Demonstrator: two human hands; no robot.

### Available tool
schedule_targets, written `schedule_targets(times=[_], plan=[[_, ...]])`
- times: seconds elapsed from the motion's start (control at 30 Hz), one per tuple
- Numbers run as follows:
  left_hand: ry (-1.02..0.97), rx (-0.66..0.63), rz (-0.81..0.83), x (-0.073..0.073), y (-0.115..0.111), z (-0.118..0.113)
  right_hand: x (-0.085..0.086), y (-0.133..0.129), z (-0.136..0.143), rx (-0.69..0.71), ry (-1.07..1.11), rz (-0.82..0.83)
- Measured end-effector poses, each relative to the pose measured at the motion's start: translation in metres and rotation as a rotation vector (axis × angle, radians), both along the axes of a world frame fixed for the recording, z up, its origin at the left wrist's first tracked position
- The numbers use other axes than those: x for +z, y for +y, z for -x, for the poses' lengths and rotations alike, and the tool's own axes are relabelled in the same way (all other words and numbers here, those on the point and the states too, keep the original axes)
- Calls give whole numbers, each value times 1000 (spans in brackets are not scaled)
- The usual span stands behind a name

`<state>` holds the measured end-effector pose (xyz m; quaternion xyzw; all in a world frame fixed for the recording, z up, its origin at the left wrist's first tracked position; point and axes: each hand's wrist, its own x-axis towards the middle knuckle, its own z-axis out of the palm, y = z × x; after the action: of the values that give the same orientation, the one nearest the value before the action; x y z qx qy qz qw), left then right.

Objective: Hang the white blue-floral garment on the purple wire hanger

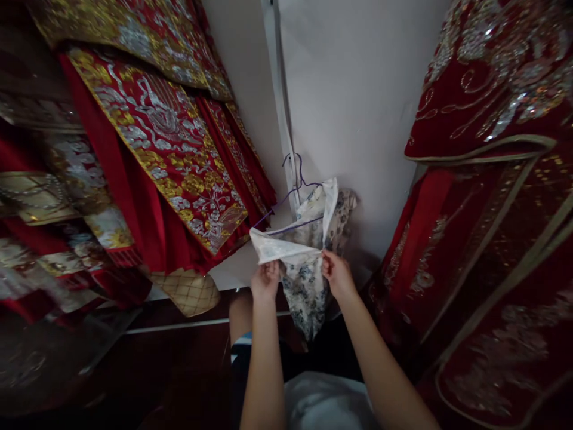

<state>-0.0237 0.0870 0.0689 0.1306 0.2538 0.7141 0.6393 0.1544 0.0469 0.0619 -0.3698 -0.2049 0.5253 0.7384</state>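
Note:
A pale garment with a dark floral print [308, 292] hangs on a thin purple hanger [301, 179], whose hook is at a narrow white strip on the wall. Its white edge folds outward at the neckline. My right hand [335, 272] pinches that edge near the middle of the garment. My left hand [265, 280] is at the lower left of the white fold, palm up, fingers curled against the cloth; part of the fingertips is hidden by it.
Red embroidered garments with gold and silver patterns [165, 131] hang on the left. More red beaded garments [492, 107] hang close on the right. Behind the hanger is a pale wall [349, 89] with the white strip [278, 77]. A quilted gold piece [185, 291] hangs low at left.

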Motion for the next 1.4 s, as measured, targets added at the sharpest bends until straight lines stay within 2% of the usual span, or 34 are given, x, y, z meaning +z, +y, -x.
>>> schedule_targets(times=[0.07,0.17,0.23,0.37,0.4,0.47,0.6,0.73,0.8,0.97,1.07,1.17,1.23,1.4], plan=[[-15,-61,79,-8,-8,-15,-3,2,-14,-33,173,38],[75,-91,117,-10,-14,-26,-8,5,-30,-54,280,68],[214,-62,76,-11,-15,-27,-13,7,-35,-64,252,65],[652,-71,-71,-19,-20,-22,-29,11,-37,-82,150,41],[726,-88,-99,-21,-22,-21,-33,11,-37,-88,139,44],[751,-120,-148,-23,-26,-22,-41,11,-39,-95,122,53],[723,-147,-312,-13,-33,-29,-50,8,-42,-104,74,75],[742,-126,-419,4,-44,-37,-41,7,-34,-95,14,67],[792,-94,-438,12,-51,-39,-29,4,-23,20,-85,9],[892,-2,-446,24,-62,-39,-6,-16,12,643,-360,-53],[846,4,-389,23,-60,-34,-4,-29,24,851,-331,-40],[858,-11,-371,18,-58,-24,0,-35,22,980,-323,8],[902,-97,-389,11,-61,-15,7,-36,16,1013,-397,-14],[1037,-512,-273,-22,-82,12,49,-27,-7,1105,-509,-188]])
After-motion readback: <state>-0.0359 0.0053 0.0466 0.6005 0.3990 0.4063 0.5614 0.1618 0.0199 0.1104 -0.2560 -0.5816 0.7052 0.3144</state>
